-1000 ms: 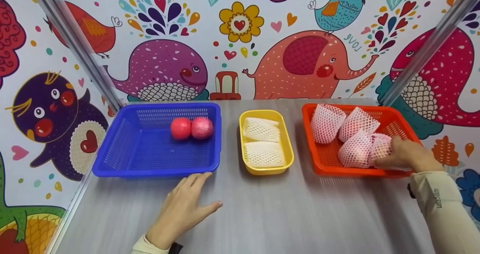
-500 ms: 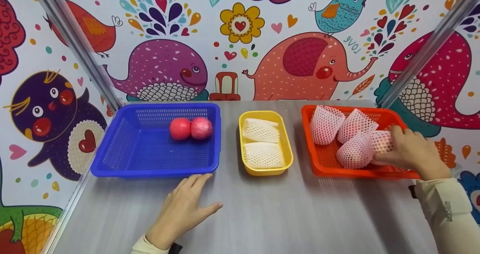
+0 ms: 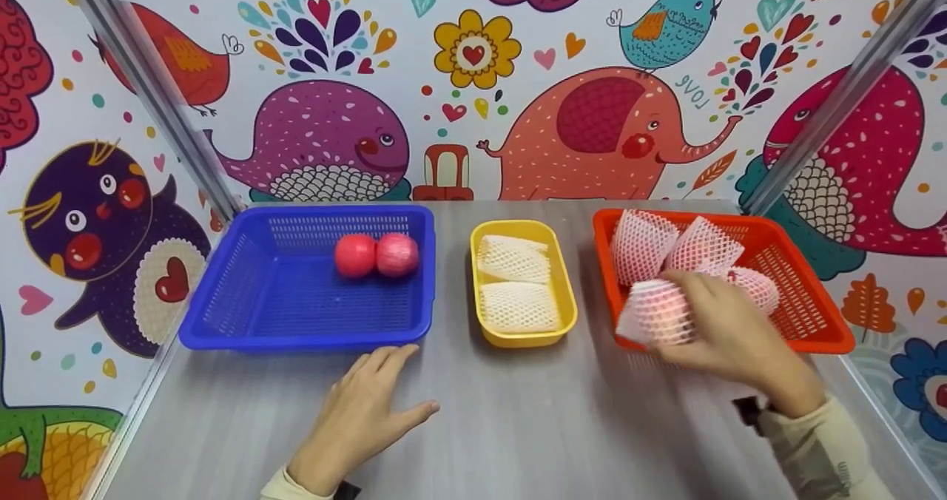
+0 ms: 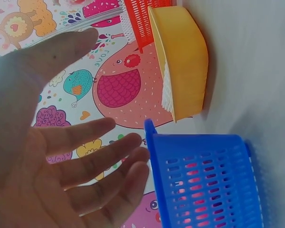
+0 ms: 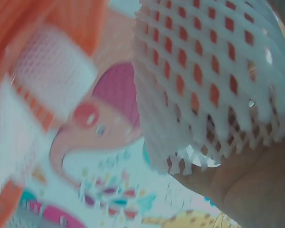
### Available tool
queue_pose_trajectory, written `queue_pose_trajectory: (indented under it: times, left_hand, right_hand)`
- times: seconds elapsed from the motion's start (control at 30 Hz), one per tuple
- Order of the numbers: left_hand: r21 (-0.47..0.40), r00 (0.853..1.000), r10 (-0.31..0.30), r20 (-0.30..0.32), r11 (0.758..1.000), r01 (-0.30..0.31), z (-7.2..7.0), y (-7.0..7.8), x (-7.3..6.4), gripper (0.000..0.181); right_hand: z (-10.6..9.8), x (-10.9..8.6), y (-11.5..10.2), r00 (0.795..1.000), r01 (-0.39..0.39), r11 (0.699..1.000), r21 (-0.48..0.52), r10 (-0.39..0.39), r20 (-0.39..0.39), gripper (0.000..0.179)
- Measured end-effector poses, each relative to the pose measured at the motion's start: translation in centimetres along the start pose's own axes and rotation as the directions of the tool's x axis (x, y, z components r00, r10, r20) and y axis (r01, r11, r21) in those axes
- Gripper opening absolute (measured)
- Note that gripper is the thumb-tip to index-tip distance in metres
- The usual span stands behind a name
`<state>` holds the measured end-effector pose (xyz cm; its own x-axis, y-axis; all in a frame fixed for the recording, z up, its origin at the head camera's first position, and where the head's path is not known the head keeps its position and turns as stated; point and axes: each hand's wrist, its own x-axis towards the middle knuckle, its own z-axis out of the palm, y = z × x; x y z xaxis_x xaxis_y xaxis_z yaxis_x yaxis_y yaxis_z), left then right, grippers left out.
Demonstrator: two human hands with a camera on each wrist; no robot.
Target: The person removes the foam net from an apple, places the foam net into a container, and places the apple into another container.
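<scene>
Leftward, a blue basket [image 3: 307, 342] stood on the counter [image 3: 473, 426], two red fruits [image 3: 355, 256] together near its right wall. Left hand [image 3: 362, 415] just before its near side, grip spread wide, holding nothing. Next along, a yellow tray [image 3: 529, 338] bore two white foam nets [image 3: 519, 306]. Right hand [image 3: 729, 326] gripped a net-wrapped fruit [image 3: 660, 313], grip closed round it, over the red basket's [image 3: 803, 293] near-left corner; other netted pieces [image 3: 642, 248] lay inside.

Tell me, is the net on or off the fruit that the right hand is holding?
On: the pale net wraps round the fruit in the right hand, and red shows through its holes.
</scene>
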<state>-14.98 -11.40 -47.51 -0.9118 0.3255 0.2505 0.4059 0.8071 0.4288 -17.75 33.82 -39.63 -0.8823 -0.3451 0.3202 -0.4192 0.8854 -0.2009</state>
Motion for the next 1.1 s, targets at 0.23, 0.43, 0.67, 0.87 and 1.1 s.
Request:
queue_pose_trajectory:
  times: [0.23,0.43,0.67,0.87,1.1]
  left_hand:
    - [-0.011,1.000,0.017,-0.014,1.000,-0.017,0.3,-0.1,-0.4,0.074]
    - [-0.024,1.000,0.007,-0.010,1.000,-0.007,0.6,-0.1,-0.8,0.074]
    - [-0.044,0.998,0.045,-0.036,0.998,-0.047,1.2,0.1,-0.7,0.072]
    - [-0.053,0.998,0.058,-0.020,0.997,-0.059,1.6,0.1,-0.9,0.070]
    - [-0.056,0.998,0.064,-0.007,0.996,-0.064,1.6,0.1,-0.9,0.071]
  right_hand:
    - [4.3,0.0,-4.7,0.995,0.094,0.987,0.128,-0.095,-0.002,0.089]
    - [8.8,-0.6,-7.7,0.977,0.209,0.953,0.218,-0.211,-0.012,0.093]
    - [13.5,-1.4,-9.8,0.954,0.285,0.914,0.288,-0.299,0.005,0.092]
    - [16.3,-1.6,-10.4,0.952,0.244,0.903,0.353,-0.292,0.088,0.091]
    - [17.0,-1.8,-10.2,0.941,0.213,0.923,0.320,-0.282,0.186,0.096]
